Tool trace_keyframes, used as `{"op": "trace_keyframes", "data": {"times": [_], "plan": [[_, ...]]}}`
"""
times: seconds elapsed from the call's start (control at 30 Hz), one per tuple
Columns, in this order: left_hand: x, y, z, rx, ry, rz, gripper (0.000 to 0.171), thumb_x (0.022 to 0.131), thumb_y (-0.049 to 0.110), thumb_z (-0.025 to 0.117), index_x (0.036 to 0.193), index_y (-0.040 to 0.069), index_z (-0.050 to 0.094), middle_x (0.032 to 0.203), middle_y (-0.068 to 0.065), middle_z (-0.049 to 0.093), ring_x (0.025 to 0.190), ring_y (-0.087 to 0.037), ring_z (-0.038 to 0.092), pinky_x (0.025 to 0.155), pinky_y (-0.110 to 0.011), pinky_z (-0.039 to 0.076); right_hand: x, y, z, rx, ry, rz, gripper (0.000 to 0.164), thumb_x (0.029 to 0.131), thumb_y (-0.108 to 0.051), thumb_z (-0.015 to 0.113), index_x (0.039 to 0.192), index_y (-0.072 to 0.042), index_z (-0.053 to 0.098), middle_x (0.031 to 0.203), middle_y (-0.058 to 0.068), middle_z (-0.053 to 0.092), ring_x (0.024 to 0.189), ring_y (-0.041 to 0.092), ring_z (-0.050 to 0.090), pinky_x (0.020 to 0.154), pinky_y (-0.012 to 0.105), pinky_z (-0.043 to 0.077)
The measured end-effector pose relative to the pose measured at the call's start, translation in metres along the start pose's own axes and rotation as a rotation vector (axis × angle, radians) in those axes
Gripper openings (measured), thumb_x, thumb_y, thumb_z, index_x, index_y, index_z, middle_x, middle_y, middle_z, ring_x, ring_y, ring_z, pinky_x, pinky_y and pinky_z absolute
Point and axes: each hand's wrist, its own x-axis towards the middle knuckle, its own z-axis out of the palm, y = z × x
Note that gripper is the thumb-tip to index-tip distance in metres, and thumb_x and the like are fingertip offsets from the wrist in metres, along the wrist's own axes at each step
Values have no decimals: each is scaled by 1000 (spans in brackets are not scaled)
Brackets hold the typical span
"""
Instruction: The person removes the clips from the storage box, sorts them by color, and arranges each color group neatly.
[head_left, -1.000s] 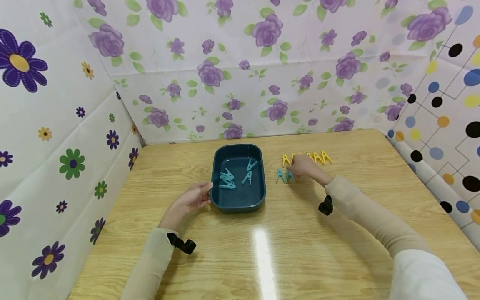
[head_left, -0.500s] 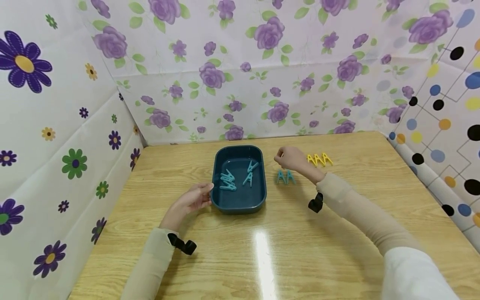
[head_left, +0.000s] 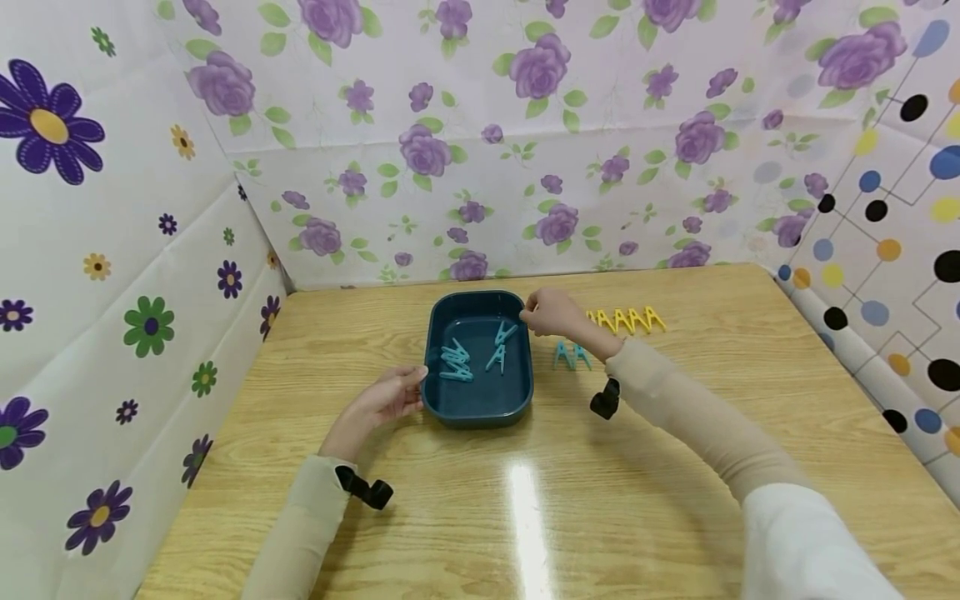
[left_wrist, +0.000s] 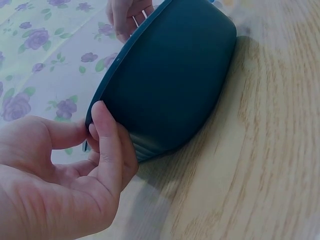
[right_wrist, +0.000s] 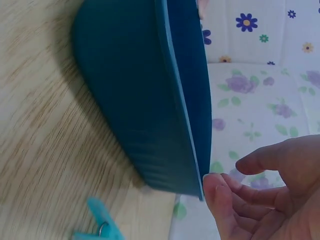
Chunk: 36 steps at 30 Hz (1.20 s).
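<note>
Right hand (head_left: 553,313) shifting from yellow pegs (head_left: 634,318) to tray (head_left: 477,417) rim; grip curling loosely, holding nothing visible. Left hand (head_left: 384,396) pinching rim. Work seemingly part-done: teal pegs (head_left: 455,361) lying inside; two outer pegs (head_left: 562,353) and yellow row remaining on tabletop (head_left: 637,500).

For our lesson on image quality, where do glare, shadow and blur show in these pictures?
Head: a glare streak on the tabletop; left wrist: soft shadow beside the bin; right wrist: the turquoise clothespin at the bottom edge looks blurred.
</note>
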Motion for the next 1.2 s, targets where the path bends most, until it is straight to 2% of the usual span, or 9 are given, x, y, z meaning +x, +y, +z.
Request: {"op": "trace_keyframes", "data": {"times": [0.13,0.27,0.37,0.43,0.57,0.77,0.93,1.07,1.2], "plan": [[1,0,0,3,-8,0,19,105,22,42,103,5,48,76,4,57,66,-7,56,62,-17,51,3,-9,4,-33,-18,-52,27,98,-18,51,93,2,69,70,12,68,65,24,67,60,27,50],[0,1,-1,-2,-13,0,18,105,22,42,102,6,48,76,4,57,67,-7,56,62,-17,51,7,-21,11,-51,-43,-99,32,97,-17,54,68,-4,60,52,0,52,63,24,67,60,24,49],[0,1,-1,-3,-12,3,18,105,22,42,102,5,48,76,4,57,66,-7,56,63,-17,51,11,-30,18,-66,-95,-91,40,97,-19,54,58,-13,48,48,-4,43,63,26,67,55,22,44],[-1,1,-1,-3,-3,0,18,105,22,43,103,5,48,76,3,57,66,-7,56,63,-18,51,14,-36,22,-83,-136,-71,44,98,-20,54,55,-16,46,46,-5,44,68,29,69,53,20,43],[0,0,-1,-2,7,-4,19,105,22,43,104,4,49,77,3,57,67,-7,56,63,-18,51,20,-44,32,-118,-202,-6,52,99,-22,53,49,-17,39,44,-4,42,75,31,71,56,23,49],[0,0,-1,-13,-4,-2,17,105,21,42,100,7,50,75,4,56,67,-7,56,63,-18,51,30,-50,49,-174,-242,125,38,99,-26,52,64,-13,44,48,-2,44,76,26,73,65,29,58],[2,0,-2,-13,-5,0,17,105,21,41,98,8,50,75,4,56,67,-7,55,62,-17,50,39,-50,60,-233,-297,228,27,99,-27,53,80,-7,56,62,6,56,59,18,70,60,28,58],[2,0,-2,-10,-3,-4,17,105,21,42,98,7,50,75,4,56,67,-7,56,62,-17,50,41,-49,67,-281,-361,252,28,98,-30,54,93,-4,63,78,12,66,53,15,67,57,26,57],[2,0,-1,-6,1,-8,18,105,21,41,101,6,49,75,4,56,67,-7,56,62,-17,50,39,-49,72,-307,-336,243,29,98,-31,56,94,-4,65,82,13,66,54,15,68,55,24,56]]}}
